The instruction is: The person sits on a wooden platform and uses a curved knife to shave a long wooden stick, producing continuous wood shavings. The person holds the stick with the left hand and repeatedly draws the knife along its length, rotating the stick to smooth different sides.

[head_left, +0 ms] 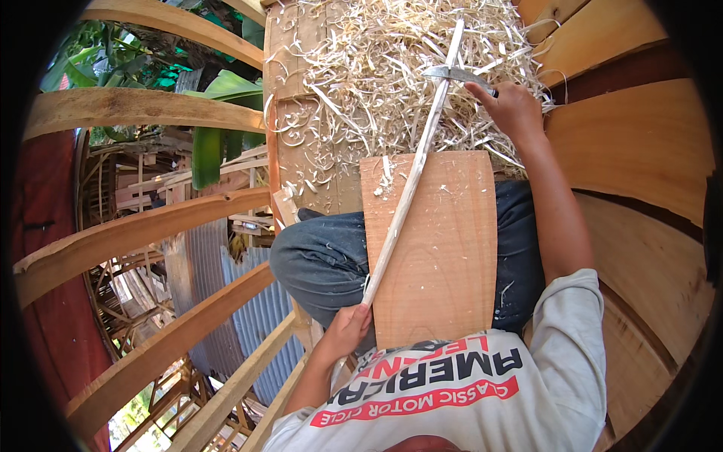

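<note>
A long pale wooden stick (413, 181) slants across a flat board (444, 248) that rests on my lap. My left hand (350, 329) is closed round the near end of the stick, beside the board's left edge. Up ahead, my right hand (514, 113) grips a knife (467, 75), its handle mostly hidden by the fingers. The curved metal blade lies crosswise on the stick, not far from its far tip. Small chips and a few curls of wood lie on the board.
Curly wood shavings (354, 83) lie thick over the plank floor (339, 196) beyond my knees. Spaced wooden rails (151, 226) stand on the left, with corrugated metal sheets (260, 316) and timber beyond and below. A plank wall (633, 143) closes off the right.
</note>
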Demonstrator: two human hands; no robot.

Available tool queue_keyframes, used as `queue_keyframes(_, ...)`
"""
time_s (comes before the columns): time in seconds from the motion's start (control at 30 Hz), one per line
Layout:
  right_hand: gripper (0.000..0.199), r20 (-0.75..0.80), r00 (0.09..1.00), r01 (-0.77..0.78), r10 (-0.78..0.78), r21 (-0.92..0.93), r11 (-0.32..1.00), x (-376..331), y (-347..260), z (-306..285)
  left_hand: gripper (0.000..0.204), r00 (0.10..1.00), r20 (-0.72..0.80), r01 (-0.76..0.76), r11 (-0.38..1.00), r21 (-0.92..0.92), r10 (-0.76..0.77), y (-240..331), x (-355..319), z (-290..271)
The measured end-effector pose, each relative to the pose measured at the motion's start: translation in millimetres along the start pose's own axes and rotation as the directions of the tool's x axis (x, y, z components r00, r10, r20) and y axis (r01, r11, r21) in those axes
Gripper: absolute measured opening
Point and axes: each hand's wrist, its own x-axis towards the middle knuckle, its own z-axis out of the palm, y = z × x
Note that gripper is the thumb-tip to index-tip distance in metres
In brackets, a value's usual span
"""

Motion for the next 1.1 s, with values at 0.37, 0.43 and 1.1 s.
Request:
queue_keyframes(0.37,0.081,0.14,0.99,0.024,-0.032,0.063,0.998,-3,3,-13,0.053,0.999,0.042,-0.008,1.0,0.01,0.007,-5,-1,-2)
queue_keyframes(0.43,0.082,0.087,0.982,0.159,-0.169,0.11,0.981,-10,-3,-9,0.053,0.998,0.034,0.062,0.998,-0.019,-0.061,-12,-3,-7)
queue_keyframes(1.1,0.079,0.048,0.981,0.18,-0.19,0.171,0.969,8,5,13,0.054,0.987,0.119,0.125,0.985,-0.119,-0.111,-1,3,-11)
